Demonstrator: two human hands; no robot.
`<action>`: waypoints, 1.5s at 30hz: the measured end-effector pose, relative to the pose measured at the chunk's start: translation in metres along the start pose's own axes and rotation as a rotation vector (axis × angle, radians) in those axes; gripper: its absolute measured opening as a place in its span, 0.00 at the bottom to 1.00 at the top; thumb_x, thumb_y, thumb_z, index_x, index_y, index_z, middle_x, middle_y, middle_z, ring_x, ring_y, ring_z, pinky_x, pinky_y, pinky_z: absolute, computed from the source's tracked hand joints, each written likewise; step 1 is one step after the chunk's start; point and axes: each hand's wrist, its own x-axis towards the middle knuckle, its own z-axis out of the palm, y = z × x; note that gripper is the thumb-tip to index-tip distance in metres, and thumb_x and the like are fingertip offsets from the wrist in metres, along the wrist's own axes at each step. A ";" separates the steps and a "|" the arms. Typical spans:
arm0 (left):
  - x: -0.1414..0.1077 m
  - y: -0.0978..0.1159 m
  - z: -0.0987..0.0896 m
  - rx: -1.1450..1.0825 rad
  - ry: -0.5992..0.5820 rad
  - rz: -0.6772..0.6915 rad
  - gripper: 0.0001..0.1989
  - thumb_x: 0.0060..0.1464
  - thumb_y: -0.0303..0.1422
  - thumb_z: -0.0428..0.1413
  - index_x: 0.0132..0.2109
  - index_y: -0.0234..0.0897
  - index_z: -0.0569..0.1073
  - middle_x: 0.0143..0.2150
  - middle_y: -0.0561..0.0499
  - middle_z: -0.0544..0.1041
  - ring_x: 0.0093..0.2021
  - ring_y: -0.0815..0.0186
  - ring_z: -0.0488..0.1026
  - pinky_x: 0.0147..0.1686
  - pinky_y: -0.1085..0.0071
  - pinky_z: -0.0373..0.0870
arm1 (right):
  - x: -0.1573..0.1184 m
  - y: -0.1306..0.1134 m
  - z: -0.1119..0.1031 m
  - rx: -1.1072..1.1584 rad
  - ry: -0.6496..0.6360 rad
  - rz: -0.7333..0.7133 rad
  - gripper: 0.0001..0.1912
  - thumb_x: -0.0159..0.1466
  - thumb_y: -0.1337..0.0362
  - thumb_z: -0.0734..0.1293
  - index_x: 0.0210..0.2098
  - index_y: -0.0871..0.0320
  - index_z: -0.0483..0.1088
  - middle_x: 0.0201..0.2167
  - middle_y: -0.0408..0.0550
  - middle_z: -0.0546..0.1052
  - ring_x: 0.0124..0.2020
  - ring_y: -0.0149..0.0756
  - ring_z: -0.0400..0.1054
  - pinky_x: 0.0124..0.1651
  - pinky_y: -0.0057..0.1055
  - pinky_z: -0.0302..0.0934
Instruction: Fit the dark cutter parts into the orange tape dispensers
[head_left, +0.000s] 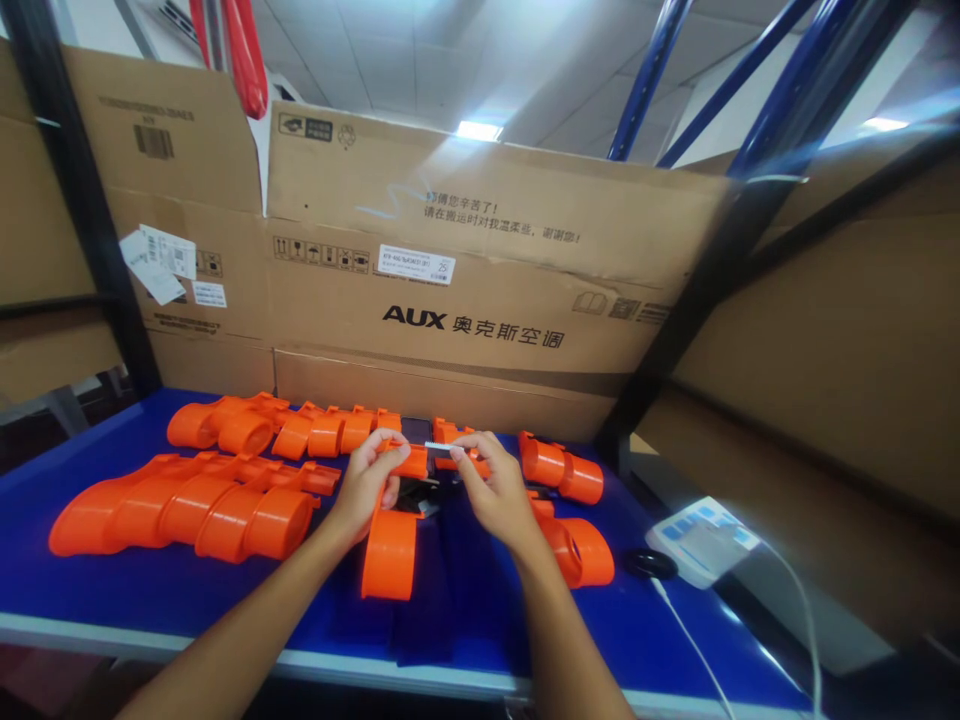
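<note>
My left hand (366,482) is closed around the upper part of an orange plastic piece (390,556), whose wide curved band hangs below the fingers. Between the thumb and fingers of my right hand (493,482) is a small pale strip with a toothed edge (439,447); its exact kind does not show. The strip's left end is close to the orange piece's upper end, and I cannot tell whether they touch. Small dark items (416,493) lie behind and below my fingers, partly hidden.
Rows of similar orange pieces (180,508) lie on the blue table (480,620) at left, with more orange pieces (581,550) at right. A black oval object (651,563) and a white power strip (705,540) with cables sit at the right edge. Cardboard (465,370) walls the back.
</note>
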 end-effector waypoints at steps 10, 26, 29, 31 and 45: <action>0.012 0.004 -0.010 -0.101 0.055 0.045 0.18 0.52 0.46 0.62 0.33 0.39 0.64 0.15 0.58 0.68 0.09 0.75 0.56 0.13 0.78 0.52 | 0.005 0.014 -0.011 -0.071 0.054 -0.051 0.06 0.67 0.60 0.68 0.37 0.54 0.75 0.36 0.49 0.75 0.42 0.43 0.69 0.47 0.39 0.63; 0.008 0.004 -0.005 -0.122 0.106 0.013 0.17 0.51 0.44 0.62 0.36 0.39 0.65 0.16 0.58 0.70 0.09 0.74 0.57 0.14 0.77 0.51 | 0.000 0.012 -0.001 -0.181 -0.343 -0.130 0.04 0.67 0.65 0.68 0.37 0.54 0.75 0.37 0.47 0.79 0.42 0.41 0.71 0.49 0.39 0.61; 0.008 0.003 -0.006 -0.106 0.089 0.034 0.16 0.52 0.45 0.62 0.36 0.39 0.66 0.16 0.59 0.68 0.10 0.74 0.57 0.15 0.77 0.52 | 0.000 0.015 -0.002 -0.219 -0.320 -0.124 0.04 0.68 0.65 0.67 0.39 0.54 0.76 0.38 0.47 0.80 0.43 0.42 0.71 0.50 0.40 0.61; 0.008 0.002 -0.007 -0.093 0.078 0.042 0.16 0.52 0.45 0.62 0.36 0.39 0.66 0.16 0.59 0.69 0.10 0.73 0.58 0.15 0.76 0.52 | 0.000 0.016 -0.003 -0.226 -0.292 -0.117 0.06 0.69 0.64 0.66 0.39 0.53 0.76 0.38 0.48 0.80 0.42 0.42 0.72 0.50 0.41 0.61; 0.016 -0.003 -0.005 -0.248 0.617 0.243 0.26 0.53 0.58 0.60 0.48 0.45 0.66 0.32 0.57 0.72 0.26 0.69 0.74 0.29 0.72 0.71 | -0.002 -0.019 -0.005 0.081 -0.256 -0.256 0.28 0.59 0.49 0.76 0.54 0.53 0.72 0.46 0.53 0.79 0.45 0.47 0.73 0.49 0.43 0.66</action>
